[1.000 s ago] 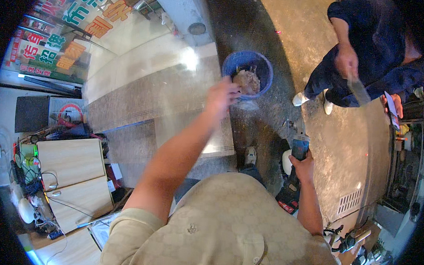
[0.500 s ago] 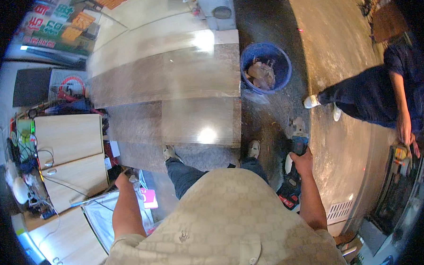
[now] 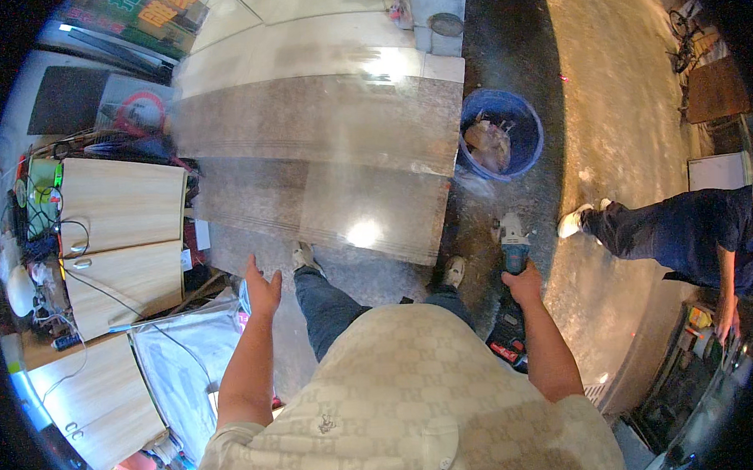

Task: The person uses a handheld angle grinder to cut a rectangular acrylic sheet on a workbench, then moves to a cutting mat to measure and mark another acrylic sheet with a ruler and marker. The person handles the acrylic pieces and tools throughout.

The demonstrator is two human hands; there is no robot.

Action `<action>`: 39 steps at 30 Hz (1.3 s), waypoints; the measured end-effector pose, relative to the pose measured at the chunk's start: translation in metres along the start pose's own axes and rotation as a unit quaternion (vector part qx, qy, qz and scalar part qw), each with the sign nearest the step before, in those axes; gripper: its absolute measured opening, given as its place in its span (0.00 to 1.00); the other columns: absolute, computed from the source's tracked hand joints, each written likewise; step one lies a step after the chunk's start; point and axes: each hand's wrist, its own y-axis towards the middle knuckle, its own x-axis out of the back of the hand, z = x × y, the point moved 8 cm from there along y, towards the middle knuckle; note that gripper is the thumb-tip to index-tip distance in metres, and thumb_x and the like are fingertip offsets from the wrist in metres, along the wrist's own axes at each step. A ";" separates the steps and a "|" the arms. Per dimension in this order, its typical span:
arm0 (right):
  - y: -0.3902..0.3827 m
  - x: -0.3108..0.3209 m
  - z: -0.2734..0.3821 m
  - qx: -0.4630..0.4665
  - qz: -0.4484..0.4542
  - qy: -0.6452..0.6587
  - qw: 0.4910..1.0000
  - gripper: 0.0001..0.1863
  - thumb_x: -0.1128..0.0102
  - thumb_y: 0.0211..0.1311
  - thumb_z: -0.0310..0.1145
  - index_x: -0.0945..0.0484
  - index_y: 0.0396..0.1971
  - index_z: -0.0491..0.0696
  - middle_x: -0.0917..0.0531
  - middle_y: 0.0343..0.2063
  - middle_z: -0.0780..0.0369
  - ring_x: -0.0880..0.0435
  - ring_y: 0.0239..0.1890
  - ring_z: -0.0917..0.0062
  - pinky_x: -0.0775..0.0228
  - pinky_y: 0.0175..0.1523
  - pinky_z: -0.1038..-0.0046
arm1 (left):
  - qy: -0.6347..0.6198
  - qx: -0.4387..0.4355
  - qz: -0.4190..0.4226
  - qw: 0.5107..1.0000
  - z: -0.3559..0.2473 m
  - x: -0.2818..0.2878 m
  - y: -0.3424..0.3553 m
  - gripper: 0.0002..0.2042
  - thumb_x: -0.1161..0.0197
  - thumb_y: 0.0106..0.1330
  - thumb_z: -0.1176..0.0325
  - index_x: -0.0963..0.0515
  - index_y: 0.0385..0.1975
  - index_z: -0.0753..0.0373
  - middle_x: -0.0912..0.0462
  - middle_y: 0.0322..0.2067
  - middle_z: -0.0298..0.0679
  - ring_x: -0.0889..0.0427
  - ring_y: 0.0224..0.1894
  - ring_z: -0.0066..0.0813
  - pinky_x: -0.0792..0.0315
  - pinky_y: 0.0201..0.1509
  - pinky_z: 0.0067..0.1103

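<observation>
My right hand (image 3: 524, 284) is wrapped round a cordless angle grinder (image 3: 516, 253) with a blue-green body, a pale metal head pointing away from me and a dark, red-marked lower end. It hangs over the dark ground right of my right shoe (image 3: 454, 271). My left hand (image 3: 263, 292) holds nothing; its fingers are stretched out and apart. It is nearest to my left shoe (image 3: 303, 256) and the edge of the tiled step (image 3: 350, 198).
A blue bucket (image 3: 539, 135) with crumpled waste stands ahead on the right. Wooden cabinets (image 3: 123, 204) with loose cables line the left. At right, a person in dark clothes (image 3: 645, 233) reaches a hand (image 3: 724, 319) toward a dark cart (image 3: 664, 382).
My left hand has moved from beside the cabinets inward to the right, its fingers now spread. The grinder in my right hand has swung upright and slightly left. The other person has shifted lower in view.
</observation>
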 end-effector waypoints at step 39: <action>-0.042 -0.042 -0.094 -0.070 0.068 0.004 0.995 0.46 0.19 0.45 0.42 0.25 0.64 0.33 0.16 0.58 0.38 0.16 0.61 0.44 0.24 0.67 0.53 | -0.048 0.156 0.074 0.984 0.012 -0.036 -0.031 0.43 0.24 0.64 0.58 0.35 0.76 0.71 0.24 0.68 0.64 0.12 0.57 0.53 0.20 0.64 0.38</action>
